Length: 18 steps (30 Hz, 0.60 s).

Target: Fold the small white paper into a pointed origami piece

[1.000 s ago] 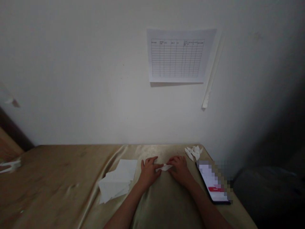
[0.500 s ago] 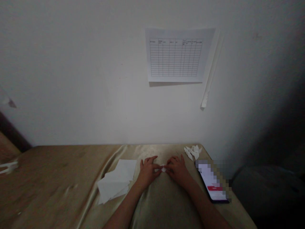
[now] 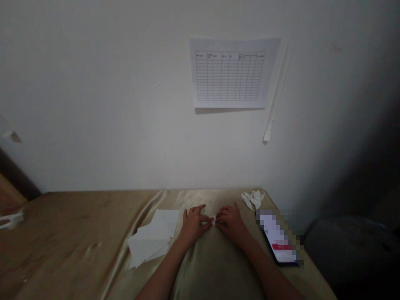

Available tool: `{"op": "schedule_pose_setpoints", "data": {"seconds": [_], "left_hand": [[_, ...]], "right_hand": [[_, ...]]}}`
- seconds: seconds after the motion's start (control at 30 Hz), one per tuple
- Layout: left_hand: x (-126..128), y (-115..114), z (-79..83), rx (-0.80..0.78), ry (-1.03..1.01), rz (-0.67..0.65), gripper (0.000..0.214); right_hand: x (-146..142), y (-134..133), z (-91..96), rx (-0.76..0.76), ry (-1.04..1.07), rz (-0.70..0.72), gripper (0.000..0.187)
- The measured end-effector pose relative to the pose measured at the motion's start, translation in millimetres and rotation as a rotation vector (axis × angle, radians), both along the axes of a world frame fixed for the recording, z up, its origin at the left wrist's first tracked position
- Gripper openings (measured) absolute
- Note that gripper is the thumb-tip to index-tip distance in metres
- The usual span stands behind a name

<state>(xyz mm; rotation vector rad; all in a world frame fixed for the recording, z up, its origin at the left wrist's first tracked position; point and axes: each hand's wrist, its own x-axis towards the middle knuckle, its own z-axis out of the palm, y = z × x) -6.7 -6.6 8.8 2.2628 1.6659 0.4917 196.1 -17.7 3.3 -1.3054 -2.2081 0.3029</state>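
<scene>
Between my two hands is a small piece of white paper (image 3: 213, 221), mostly covered by the fingertips. My left hand (image 3: 195, 224) pinches its left side with thumb and index finger, the other fingers raised. From the right, my right hand (image 3: 230, 222) is closed on the other side of the paper, its fingers bent close to the left fingertips. Both hands rest low over the gold cloth. To the left of my left hand lies a loose stack of white paper sheets (image 3: 154, 237). Several folded white paper pieces (image 3: 253, 199) lie in a small heap beyond my right hand.
A phone (image 3: 278, 239) with a lit screen lies at the right, near the edge of the cloth-covered table (image 3: 78, 233). A printed table sheet (image 3: 229, 75) hangs on the wall behind. Something white (image 3: 11, 220) lies at the far left edge.
My right hand has shifted slightly left, bringing the fingertips of both hands closer together. Less of the small paper shows between them. The sheets, the heap and the phone stay put.
</scene>
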Motion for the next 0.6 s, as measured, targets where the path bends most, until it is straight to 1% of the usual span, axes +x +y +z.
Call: {"op": "schedule_pose_setpoints", "data": {"seconds": [0.27,0.47,0.6], "left_hand": [[-0.1,0.0,0.1,-0.006,-0.015,0.002,0.019],[1.3,0.6,2.4,-0.015,-0.032,0.029,0.018],[4.1,3.0,2.8,-0.014,-0.043,0.063,0.019]], "right_hand": [[-3.8,0.8,1.9,0.02,-0.098,-0.024,0.014],[-8.3,1.6,-4.9,0.004,-0.092,-0.101,0.012],[-11.1,0.9,-6.5,-0.002,-0.129,-0.175,0.012]]}}
